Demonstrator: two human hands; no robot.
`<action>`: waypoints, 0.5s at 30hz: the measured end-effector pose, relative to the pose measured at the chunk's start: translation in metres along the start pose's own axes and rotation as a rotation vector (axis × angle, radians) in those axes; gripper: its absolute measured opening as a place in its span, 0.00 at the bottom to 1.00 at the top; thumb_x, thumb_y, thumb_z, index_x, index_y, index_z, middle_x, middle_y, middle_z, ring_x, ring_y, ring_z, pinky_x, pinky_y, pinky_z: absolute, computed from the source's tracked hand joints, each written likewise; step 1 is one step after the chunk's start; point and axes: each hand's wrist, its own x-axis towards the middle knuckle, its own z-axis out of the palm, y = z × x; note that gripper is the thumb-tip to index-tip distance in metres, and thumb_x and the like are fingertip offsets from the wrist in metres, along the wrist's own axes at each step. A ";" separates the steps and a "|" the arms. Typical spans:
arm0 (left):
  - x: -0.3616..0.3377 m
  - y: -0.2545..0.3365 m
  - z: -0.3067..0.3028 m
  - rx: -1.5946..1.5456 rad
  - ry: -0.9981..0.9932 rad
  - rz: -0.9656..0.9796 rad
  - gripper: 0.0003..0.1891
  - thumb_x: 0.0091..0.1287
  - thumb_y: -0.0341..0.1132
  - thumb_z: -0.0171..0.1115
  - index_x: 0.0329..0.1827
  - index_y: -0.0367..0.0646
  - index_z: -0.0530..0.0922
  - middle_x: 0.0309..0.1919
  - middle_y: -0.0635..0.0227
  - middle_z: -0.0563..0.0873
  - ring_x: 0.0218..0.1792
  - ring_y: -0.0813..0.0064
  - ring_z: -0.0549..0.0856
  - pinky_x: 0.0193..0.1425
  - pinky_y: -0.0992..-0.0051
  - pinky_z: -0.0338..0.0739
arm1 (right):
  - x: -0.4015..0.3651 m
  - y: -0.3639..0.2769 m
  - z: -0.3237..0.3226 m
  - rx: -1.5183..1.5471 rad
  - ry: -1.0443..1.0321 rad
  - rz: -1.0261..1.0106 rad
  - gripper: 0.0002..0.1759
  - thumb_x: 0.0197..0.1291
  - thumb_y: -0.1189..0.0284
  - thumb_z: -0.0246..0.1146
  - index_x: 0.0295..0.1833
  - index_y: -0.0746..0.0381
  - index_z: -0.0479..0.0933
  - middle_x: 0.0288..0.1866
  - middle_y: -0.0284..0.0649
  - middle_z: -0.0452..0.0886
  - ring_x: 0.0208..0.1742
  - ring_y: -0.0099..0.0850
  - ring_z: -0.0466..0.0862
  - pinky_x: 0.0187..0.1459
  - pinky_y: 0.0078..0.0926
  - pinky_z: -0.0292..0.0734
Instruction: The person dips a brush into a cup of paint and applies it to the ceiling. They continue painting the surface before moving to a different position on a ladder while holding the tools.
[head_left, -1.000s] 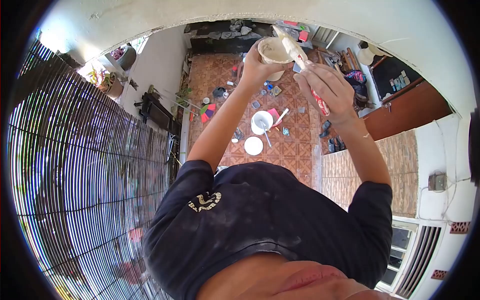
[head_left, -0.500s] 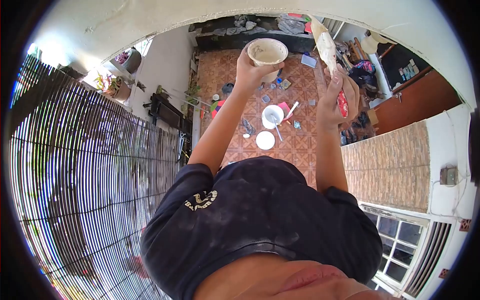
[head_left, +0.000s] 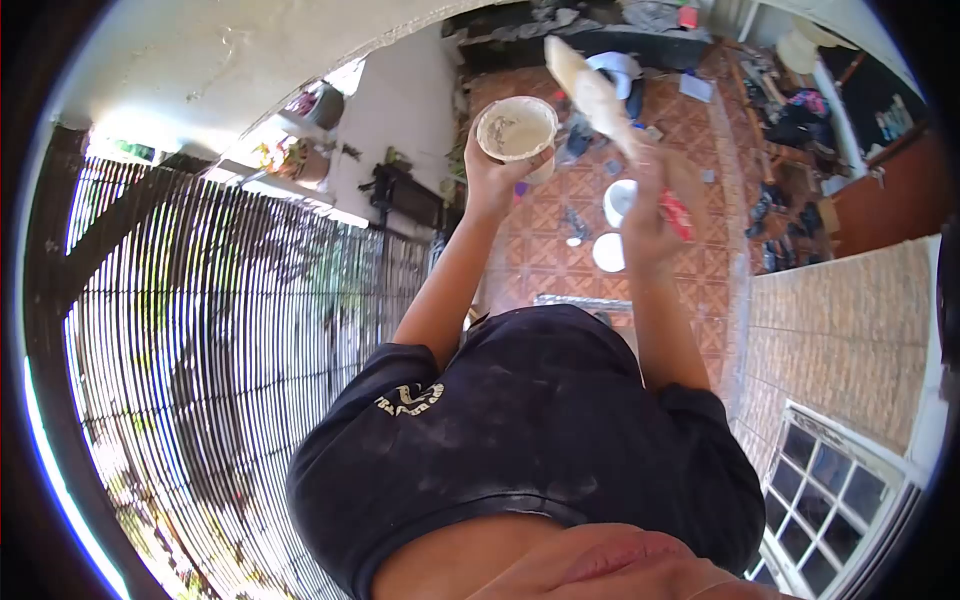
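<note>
My left hand [head_left: 490, 185] is wrapped round a white tub [head_left: 517, 127], raised in front of me. Pale paste coats its inside and rim. Held up at the right, my right hand [head_left: 655, 215] is closed round the red handle [head_left: 676, 214] of a putty knife [head_left: 597, 105]. Its blade points up and to the left, covered in cream-coloured paste, and stands apart from the tub. Motion smears the knife and the right hand.
Overhead is a pale ceiling edge [head_left: 230, 75]. Below, a white bucket [head_left: 619, 200] and a round white lid [head_left: 608, 252] sit on brown tiles [head_left: 690, 300]. A slatted blind [head_left: 230, 350] hangs at the left; shoes [head_left: 775, 225] and clutter line the right side.
My right hand has brought the putty knife leftward, nearer the tub, and the blade leans further left. The tub is slightly lower in view. My head view has turned.
</note>
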 end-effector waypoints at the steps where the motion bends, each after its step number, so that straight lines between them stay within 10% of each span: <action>1: -0.006 -0.004 -0.008 0.054 0.008 -0.027 0.43 0.43 0.25 0.83 0.64 0.35 0.69 0.54 0.61 0.83 0.55 0.70 0.84 0.62 0.68 0.78 | -0.010 0.010 -0.006 -0.103 0.018 0.072 0.08 0.65 0.77 0.64 0.41 0.73 0.81 0.39 0.50 0.87 0.39 0.38 0.88 0.40 0.32 0.84; 3: -0.017 -0.012 -0.018 0.153 0.015 -0.056 0.44 0.43 0.26 0.84 0.65 0.35 0.68 0.55 0.62 0.83 0.56 0.70 0.84 0.63 0.68 0.78 | -0.028 0.019 -0.011 0.307 0.352 0.690 0.14 0.69 0.71 0.63 0.44 0.75 0.79 0.39 0.51 0.86 0.36 0.37 0.89 0.38 0.31 0.84; 7: -0.048 -0.021 -0.023 0.342 -0.048 -0.147 0.42 0.46 0.23 0.80 0.66 0.36 0.67 0.57 0.60 0.81 0.59 0.67 0.82 0.65 0.65 0.77 | -0.071 0.056 -0.056 0.341 0.648 1.281 0.19 0.68 0.72 0.64 0.56 0.76 0.75 0.45 0.52 0.85 0.39 0.41 0.89 0.43 0.32 0.87; 9: -0.068 -0.049 -0.030 0.285 0.011 -0.197 0.49 0.43 0.24 0.82 0.69 0.37 0.62 0.60 0.59 0.78 0.61 0.66 0.80 0.67 0.63 0.77 | -0.130 0.073 -0.089 -0.380 0.046 0.748 0.22 0.64 0.81 0.65 0.63 0.72 0.73 0.54 0.54 0.81 0.45 0.43 0.89 0.47 0.33 0.88; 15: -0.086 -0.101 -0.026 0.341 -0.046 -0.293 0.56 0.39 0.28 0.86 0.73 0.38 0.58 0.63 0.59 0.75 0.66 0.66 0.77 0.71 0.63 0.73 | -0.221 0.102 -0.162 -0.497 -0.121 0.894 0.31 0.60 0.88 0.65 0.69 0.68 0.69 0.56 0.54 0.79 0.49 0.41 0.87 0.48 0.31 0.88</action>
